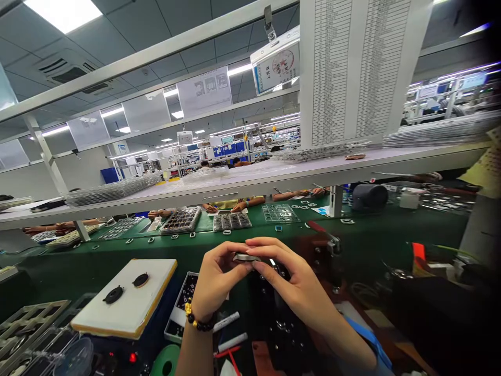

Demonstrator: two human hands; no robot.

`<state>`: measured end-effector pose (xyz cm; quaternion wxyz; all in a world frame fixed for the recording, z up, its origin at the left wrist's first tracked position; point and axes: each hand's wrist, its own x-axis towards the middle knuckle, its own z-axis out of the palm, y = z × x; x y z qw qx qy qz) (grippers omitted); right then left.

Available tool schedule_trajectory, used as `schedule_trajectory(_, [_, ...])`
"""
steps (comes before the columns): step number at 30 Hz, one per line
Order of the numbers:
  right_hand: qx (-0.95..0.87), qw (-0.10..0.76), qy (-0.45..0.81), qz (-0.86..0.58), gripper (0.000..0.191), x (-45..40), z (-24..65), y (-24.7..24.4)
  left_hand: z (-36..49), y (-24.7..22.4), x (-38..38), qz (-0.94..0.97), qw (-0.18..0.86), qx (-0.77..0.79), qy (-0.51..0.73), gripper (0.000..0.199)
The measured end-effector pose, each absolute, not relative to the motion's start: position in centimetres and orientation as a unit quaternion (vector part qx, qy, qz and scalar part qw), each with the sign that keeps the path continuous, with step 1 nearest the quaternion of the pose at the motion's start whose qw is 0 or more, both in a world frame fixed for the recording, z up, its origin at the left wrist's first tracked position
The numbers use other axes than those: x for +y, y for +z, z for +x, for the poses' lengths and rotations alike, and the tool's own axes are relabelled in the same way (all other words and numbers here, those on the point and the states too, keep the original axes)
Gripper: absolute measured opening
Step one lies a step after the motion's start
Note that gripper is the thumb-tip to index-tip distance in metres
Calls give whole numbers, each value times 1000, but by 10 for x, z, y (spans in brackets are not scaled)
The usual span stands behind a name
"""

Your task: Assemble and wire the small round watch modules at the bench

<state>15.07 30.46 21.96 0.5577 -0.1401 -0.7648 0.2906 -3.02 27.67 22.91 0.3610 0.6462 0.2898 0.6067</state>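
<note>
Between the fingertips of both hands is a small flat metallic part (pixel 246 257), seen nearly edge-on. My left hand (pixel 221 277) grips its left end with thumb below and fingers on top; a beaded bracelet circles that wrist. My right hand (pixel 287 271) pinches the right end in the same way. Below the hands stands a dark machine or fixture (pixel 279 313), partly covered by my right forearm. To the left, a white pad (pixel 129 313) with yellow edges carries two round black parts (pixel 113 295).
A shelf edge (pixel 188 201) crosses above the green bench (pixel 188 245). Small parts trays (pixel 182 219) and other people's hands (pixel 239 206) are beyond. A parts box (pixel 172 326), white tubes (pixel 233 342) and a green roll (pixel 165 361) lie near my left wrist.
</note>
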Motion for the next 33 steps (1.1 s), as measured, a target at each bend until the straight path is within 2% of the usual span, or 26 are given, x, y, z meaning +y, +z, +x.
schedule_trajectory(6, [-770, 558, 274, -140, 21, 300, 153, 222, -33, 231, 275, 644, 388, 263, 605, 17])
schedule_trajectory(12, [-760, 564, 299, -126, 16, 297, 169, 220, 18, 215, 274, 569, 512, 225, 602, 21])
schedule_trajectory(16, [-595, 708, 367, -100, 39, 300, 178, 222, 74, 195, 269, 481, 564, 206, 639, 24])
schedule_trajectory(18, [-506, 749, 416, -99, 44, 305, 182, 228, 88, 187, 266, 452, 583, 222, 638, 25])
schedule_trajectory(22, [-422, 741, 518, -72, 46, 318, 193, 238, 92, 180, 264, 441, 628, 248, 592, 30])
schedule_trajectory(26, [-400, 708, 582, -11, 47, 327, 197, 237, 91, 177, 264, 436, 625, 271, 588, 36])
schedule_trajectory(33, [-416, 695, 587, -5, 53, 331, 190, 235, 95, 173, 266, 429, 623, 262, 599, 34])
